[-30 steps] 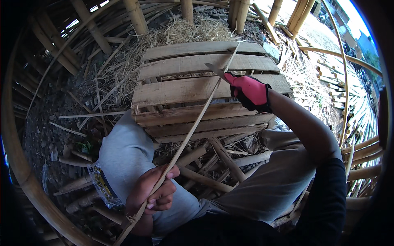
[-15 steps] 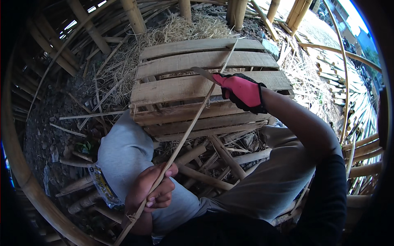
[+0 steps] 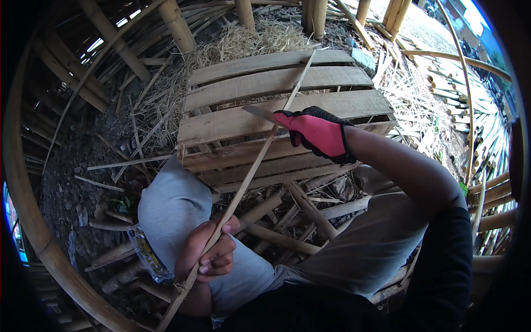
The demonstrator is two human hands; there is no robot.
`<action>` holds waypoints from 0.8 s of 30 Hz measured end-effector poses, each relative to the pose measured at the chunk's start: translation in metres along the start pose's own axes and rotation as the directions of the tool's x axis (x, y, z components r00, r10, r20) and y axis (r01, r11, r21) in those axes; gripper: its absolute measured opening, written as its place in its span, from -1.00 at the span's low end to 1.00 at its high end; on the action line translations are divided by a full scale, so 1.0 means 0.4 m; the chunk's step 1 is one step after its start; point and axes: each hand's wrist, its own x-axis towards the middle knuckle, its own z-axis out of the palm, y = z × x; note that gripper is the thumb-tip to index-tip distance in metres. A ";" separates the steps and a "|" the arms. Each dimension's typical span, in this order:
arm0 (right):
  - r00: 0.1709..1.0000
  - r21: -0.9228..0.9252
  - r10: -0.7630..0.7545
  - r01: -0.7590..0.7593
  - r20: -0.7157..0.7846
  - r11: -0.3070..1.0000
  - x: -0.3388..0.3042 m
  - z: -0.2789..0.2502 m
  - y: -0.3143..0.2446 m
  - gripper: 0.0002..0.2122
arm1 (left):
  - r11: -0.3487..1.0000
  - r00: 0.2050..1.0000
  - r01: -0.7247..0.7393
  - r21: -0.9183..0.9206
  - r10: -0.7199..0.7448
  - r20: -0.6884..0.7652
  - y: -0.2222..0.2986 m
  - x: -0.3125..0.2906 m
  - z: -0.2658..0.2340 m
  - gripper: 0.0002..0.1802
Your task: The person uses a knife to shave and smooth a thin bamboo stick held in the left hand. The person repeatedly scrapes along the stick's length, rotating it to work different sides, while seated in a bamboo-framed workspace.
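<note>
A long, thin bamboo strip [image 3: 255, 167] runs slantwise from the lower left up across a slatted wooden crate [image 3: 232, 123]. My bare left hand [image 3: 213, 252] is closed around its lower part, above my left thigh. My right hand [image 3: 319, 133], in a pink and black glove, grips a knife [image 3: 258, 113] whose blade points left and lies against or just over the strip, above the crate's near slat. The knife's handle is hidden inside the glove. A node shows on the strip's upper part, which rests over the far slats.
Straw shavings [image 3: 249, 41] lie behind the crate. Bamboo poles [image 3: 260, 210] lie crosswise between my legs, and a curved bamboo pole [image 3: 38, 243] bends round the left. Stacked bamboo [image 3: 489, 138] lies at the right. A plastic packet [image 3: 146, 254] is beside my left leg.
My right hand has moved a little left and down along the strip with the knife. The left hand keeps its hold, and the whole view has shifted slightly.
</note>
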 end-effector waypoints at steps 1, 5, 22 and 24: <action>0.999 0.003 -0.038 0.039 -0.032 0.999 0.027 -0.026 0.008 -0.50 | 1.000 1.000 -0.022 -0.012 0.022 0.007 -0.003 0.001 0.004 -0.74; 0.974 -0.095 -0.222 0.226 0.043 0.970 0.006 0.041 0.044 -0.62 | 0.999 0.999 -0.047 -0.022 0.048 0.024 -0.013 0.008 -0.002 -0.75; 0.959 -0.092 -0.275 0.281 0.069 0.955 -0.038 0.089 0.050 -0.50 | 0.998 0.999 0.010 -0.062 -0.007 0.051 -0.007 0.018 -0.019 -0.75; 0.994 -0.083 -0.106 0.108 0.024 0.991 -0.008 0.030 0.033 -0.41 | 0.989 0.994 0.010 -0.145 0.006 0.112 -0.005 0.026 -0.023 -0.73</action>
